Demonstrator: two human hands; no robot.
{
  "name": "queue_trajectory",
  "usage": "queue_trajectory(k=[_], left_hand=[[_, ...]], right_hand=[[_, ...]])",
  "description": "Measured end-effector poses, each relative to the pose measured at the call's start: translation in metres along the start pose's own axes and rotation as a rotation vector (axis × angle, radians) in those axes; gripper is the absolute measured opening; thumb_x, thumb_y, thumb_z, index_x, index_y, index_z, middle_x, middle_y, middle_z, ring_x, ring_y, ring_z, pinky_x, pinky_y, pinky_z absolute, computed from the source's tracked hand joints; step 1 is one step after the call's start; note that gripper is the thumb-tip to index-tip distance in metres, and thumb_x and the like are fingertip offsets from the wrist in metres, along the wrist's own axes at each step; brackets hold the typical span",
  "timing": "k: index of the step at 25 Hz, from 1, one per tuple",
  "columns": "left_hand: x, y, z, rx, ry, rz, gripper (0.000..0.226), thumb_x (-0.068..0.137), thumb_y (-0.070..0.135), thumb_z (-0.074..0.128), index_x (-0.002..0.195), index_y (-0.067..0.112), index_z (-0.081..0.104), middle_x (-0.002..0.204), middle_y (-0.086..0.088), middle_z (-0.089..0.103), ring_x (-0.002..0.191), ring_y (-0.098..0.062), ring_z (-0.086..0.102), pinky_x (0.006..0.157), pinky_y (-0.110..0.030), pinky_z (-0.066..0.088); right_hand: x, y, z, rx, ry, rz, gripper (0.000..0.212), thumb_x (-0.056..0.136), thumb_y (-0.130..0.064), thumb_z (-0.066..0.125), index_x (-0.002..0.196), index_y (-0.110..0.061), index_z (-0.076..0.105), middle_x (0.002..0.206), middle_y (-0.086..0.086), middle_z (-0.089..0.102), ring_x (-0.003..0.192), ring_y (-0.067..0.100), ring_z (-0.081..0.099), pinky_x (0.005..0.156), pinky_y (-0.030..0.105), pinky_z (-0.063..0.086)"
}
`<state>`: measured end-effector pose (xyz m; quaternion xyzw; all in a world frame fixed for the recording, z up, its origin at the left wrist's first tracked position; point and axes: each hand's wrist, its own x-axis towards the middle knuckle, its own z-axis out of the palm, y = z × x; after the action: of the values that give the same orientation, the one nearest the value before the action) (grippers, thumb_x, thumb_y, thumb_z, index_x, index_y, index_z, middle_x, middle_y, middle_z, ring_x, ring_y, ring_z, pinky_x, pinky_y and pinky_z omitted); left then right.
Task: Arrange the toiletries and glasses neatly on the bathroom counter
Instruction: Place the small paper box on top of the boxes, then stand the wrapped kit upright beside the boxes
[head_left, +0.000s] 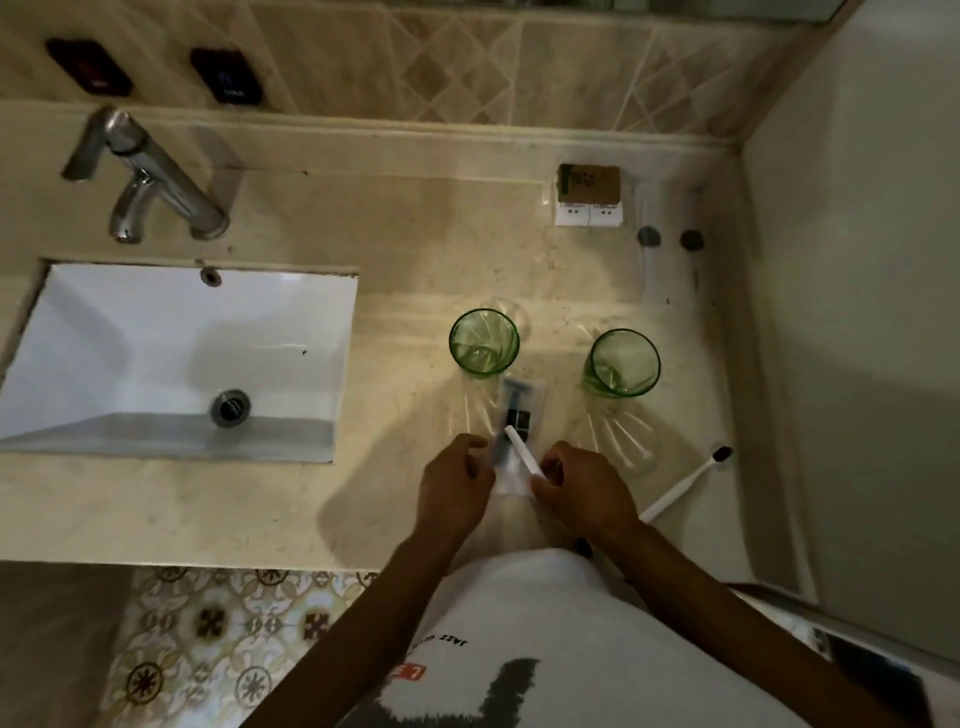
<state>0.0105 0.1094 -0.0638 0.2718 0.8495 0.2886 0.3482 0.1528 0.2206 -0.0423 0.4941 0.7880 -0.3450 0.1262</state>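
Note:
Two green glasses stand upright on the beige counter (405, 249), one (484, 349) left and one (622, 369) right. Between them lies a clear packet holding a razor (522, 410). My left hand (454, 488) pinches the packet's near left edge. My right hand (582, 491) grips its near right edge together with a thin white stick (523, 457) that slants over the packet. A white toothbrush with dark bristles (685, 483) lies on the counter to the right of my right hand.
A white sink (176, 358) with a chrome tap (150, 176) fills the left side. Small brown and white boxes (589, 195) sit at the back near the wall, with two small dark caps (670, 238) beside them. A side wall (857, 312) bounds the counter on the right.

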Motion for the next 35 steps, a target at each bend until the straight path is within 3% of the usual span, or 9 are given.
queue_trajectory(k=[3, 6, 14, 17, 20, 24, 26, 30, 35], left_hand=[[0.002, 0.011, 0.015, 0.129, -0.037, 0.069, 0.049, 0.088, 0.045, 0.065, 0.129, 0.019, 0.057, 0.115, -0.005, 0.067, 0.099, -0.025, 0.065, 0.083, -0.035, 0.053], [0.002, 0.021, 0.025, 0.280, -0.018, 0.028, 0.058, 0.085, 0.052, 0.067, 0.127, 0.016, 0.051, 0.122, -0.007, 0.058, 0.105, -0.029, 0.062, 0.084, -0.039, 0.053], [-0.004, 0.035, 0.026, 0.193, 0.059, -0.123, 0.031, 0.075, 0.031, 0.078, 0.094, 0.015, 0.059, 0.100, -0.008, 0.062, 0.090, -0.026, 0.060, 0.073, -0.038, 0.052], [-0.016, 0.039, 0.017, 0.063, 0.038, -0.158, 0.023, 0.081, 0.027, 0.077, 0.096, 0.018, 0.062, 0.090, -0.001, 0.066, 0.082, -0.021, 0.063, 0.069, -0.032, 0.049], [-0.034, 0.044, 0.000, -0.121, 0.096, -0.185, 0.017, 0.077, 0.015, 0.080, 0.092, 0.016, 0.070, 0.081, 0.005, 0.067, 0.079, -0.020, 0.064, 0.065, -0.028, 0.047], [-0.063, 0.048, -0.032, -0.285, 0.157, -0.122, 0.024, 0.071, 0.003, 0.084, 0.087, 0.020, 0.076, 0.085, 0.009, 0.072, 0.075, -0.008, 0.063, 0.066, -0.024, 0.049], [-0.071, 0.052, -0.047, -0.461, 0.159, -0.127, 0.026, 0.073, 0.002, 0.083, 0.093, 0.018, 0.077, 0.089, 0.001, 0.076, 0.079, -0.011, 0.068, 0.069, -0.028, 0.057], [-0.062, 0.055, -0.073, -0.741, 0.201, -0.153, 0.020, 0.084, 0.006, 0.076, 0.104, 0.009, 0.075, 0.096, -0.011, 0.078, 0.086, -0.024, 0.073, 0.072, -0.032, 0.061], [-0.011, 0.065, -0.109, -0.802, 0.185, -0.129, 0.014, 0.094, 0.014, 0.066, 0.093, 0.005, 0.077, 0.089, -0.012, 0.075, 0.082, -0.024, 0.069, 0.069, -0.034, 0.059]], right_hand=[[-0.002, 0.005, -0.002, 0.032, 0.067, 0.026, 0.016, 0.087, -0.037, 0.066, 0.088, -0.022, 0.066, 0.084, -0.002, 0.068, 0.074, 0.015, 0.062, 0.068, 0.033, 0.052], [-0.004, 0.017, -0.007, 0.115, 0.132, 0.078, 0.013, 0.088, -0.035, 0.067, 0.089, -0.022, 0.067, 0.084, -0.003, 0.068, 0.076, 0.015, 0.063, 0.073, 0.037, 0.056], [-0.010, 0.036, -0.022, 0.224, 0.150, 0.060, 0.021, 0.087, -0.028, 0.064, 0.104, -0.017, 0.070, 0.099, 0.001, 0.072, 0.091, 0.019, 0.068, 0.077, 0.031, 0.053], [-0.011, 0.030, -0.026, 0.280, 0.174, -0.103, 0.026, 0.086, -0.021, 0.064, 0.111, -0.021, 0.065, 0.103, -0.001, 0.065, 0.096, 0.017, 0.063, 0.079, 0.028, 0.049], [-0.012, 0.021, -0.028, 0.260, 0.177, -0.335, 0.038, 0.084, -0.017, 0.062, 0.122, -0.021, 0.061, 0.116, 0.003, 0.056, 0.111, 0.019, 0.052, 0.094, 0.031, 0.045], [-0.018, -0.003, -0.025, 0.174, 0.197, -0.624, 0.045, 0.079, -0.023, 0.062, 0.124, -0.022, 0.067, 0.121, 0.002, 0.065, 0.118, 0.018, 0.049, 0.105, 0.034, 0.037], [-0.021, -0.014, -0.022, 0.212, 0.135, -0.686, 0.041, 0.081, -0.028, 0.061, 0.120, -0.019, 0.068, 0.109, 0.001, 0.071, 0.105, 0.018, 0.059, 0.097, 0.035, 0.046], [-0.027, -0.040, -0.026, 0.360, 0.041, -0.560, 0.018, 0.084, -0.030, 0.065, 0.097, -0.017, 0.067, 0.084, 0.001, 0.068, 0.077, 0.018, 0.061, 0.072, 0.041, 0.051], [-0.018, -0.087, -0.051, 0.564, 0.013, -0.405, 0.017, 0.086, -0.032, 0.067, 0.103, -0.027, 0.068, 0.087, -0.008, 0.071, 0.077, 0.004, 0.065, 0.067, 0.018, 0.051]])
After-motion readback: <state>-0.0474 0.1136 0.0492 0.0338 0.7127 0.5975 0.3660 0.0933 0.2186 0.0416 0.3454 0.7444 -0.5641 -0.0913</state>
